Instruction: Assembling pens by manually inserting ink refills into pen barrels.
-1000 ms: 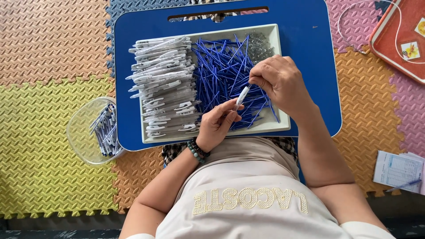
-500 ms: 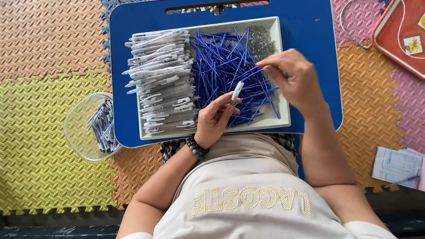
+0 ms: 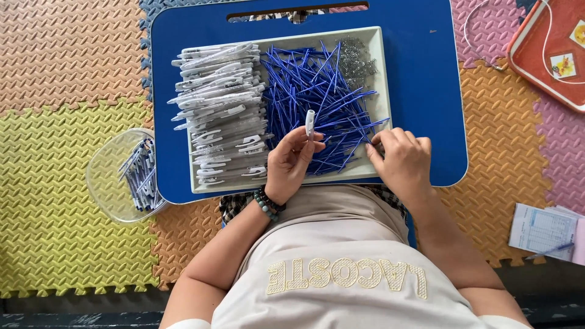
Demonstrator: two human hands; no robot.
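Left hand point(image 3: 292, 161) pinches a white pen barrel point(image 3: 310, 123) upright (tip pointing to the tray's far edge) over the near edge of the grey tray point(image 3: 382, 73). Just to its right, blue refills point(image 3: 317, 103) lie crisscrossed; right hand point(image 3: 399, 159), fingertips pressed together, touches their near-right corner.

red tray point(image 3: 551, 55) cut off, papers point(image 3: 545, 231) cut off
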